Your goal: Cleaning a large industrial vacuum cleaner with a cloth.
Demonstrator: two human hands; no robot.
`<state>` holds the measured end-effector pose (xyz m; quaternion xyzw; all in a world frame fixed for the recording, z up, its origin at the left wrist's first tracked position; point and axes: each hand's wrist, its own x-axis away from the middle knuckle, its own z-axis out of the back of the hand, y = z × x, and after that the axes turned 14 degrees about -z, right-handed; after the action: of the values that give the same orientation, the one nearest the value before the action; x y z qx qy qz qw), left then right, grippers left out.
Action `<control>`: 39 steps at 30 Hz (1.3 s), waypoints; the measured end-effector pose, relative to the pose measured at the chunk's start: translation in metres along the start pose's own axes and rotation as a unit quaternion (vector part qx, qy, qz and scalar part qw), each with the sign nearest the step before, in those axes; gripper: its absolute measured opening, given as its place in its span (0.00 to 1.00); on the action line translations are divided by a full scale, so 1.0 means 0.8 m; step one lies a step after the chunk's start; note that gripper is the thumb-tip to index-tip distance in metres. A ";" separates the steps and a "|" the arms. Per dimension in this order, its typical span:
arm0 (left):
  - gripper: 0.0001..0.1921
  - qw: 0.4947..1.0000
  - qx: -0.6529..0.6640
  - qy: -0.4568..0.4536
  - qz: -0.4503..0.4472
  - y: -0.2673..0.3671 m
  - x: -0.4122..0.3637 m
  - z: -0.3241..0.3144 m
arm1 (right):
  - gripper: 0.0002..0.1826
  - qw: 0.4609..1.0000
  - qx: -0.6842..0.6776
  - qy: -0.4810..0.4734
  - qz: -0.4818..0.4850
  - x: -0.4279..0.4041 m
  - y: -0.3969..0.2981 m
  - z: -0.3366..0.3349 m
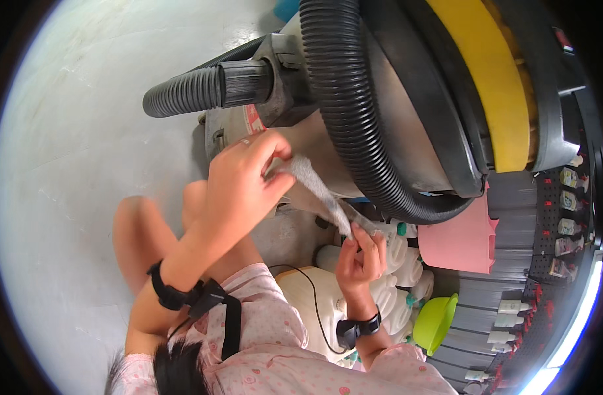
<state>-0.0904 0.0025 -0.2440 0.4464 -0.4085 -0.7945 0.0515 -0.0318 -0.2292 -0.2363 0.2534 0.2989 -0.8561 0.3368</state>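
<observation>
A strip of grey, fuzzy cloth [314,183] stretches at a slant between my two hands. My left hand [244,180] pinches its upper end between thumb and fingers. At the lower end, the fingertips of my right hand [363,254] hold the cloth. Just beyond the hands stands a large wet-and-dry style vacuum cleaner with a shiny metal drum [405,113] and a yellow band [494,84]. Its thick black corrugated hose [338,74] loops round the drum, close above the cloth. Another hose section [188,91] bends out from the black inlet fitting [286,74].
Several white plastic jugs [398,252] stand right of my right hand. Past them are a pink container [454,242] and a lime-green basin [434,323]. A black pegboard [546,232] holds bottles. A thin black cable [315,291] runs beside me. Pale floor [79,148] lies left.
</observation>
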 end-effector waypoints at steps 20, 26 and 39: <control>0.19 0.958 0.280 0.042 0.039 0.036 -0.023 -0.046 | 0.46 0.967 0.219 -0.062 0.113 -0.004 0.010 -0.025; 0.17 0.961 0.262 0.084 0.008 0.049 -0.033 -0.060 | 0.50 0.973 0.206 -0.081 0.069 -0.015 -0.008 -0.023; 0.29 0.984 0.116 0.134 0.035 0.026 0.035 -0.086 | 0.51 0.991 0.112 -0.064 -0.028 -0.006 -0.016 -0.057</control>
<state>-0.0616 -0.0652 -0.2665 0.5370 -0.5027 -0.6725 0.0814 -0.0271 -0.1887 -0.2601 0.2253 0.1861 -0.9077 0.3012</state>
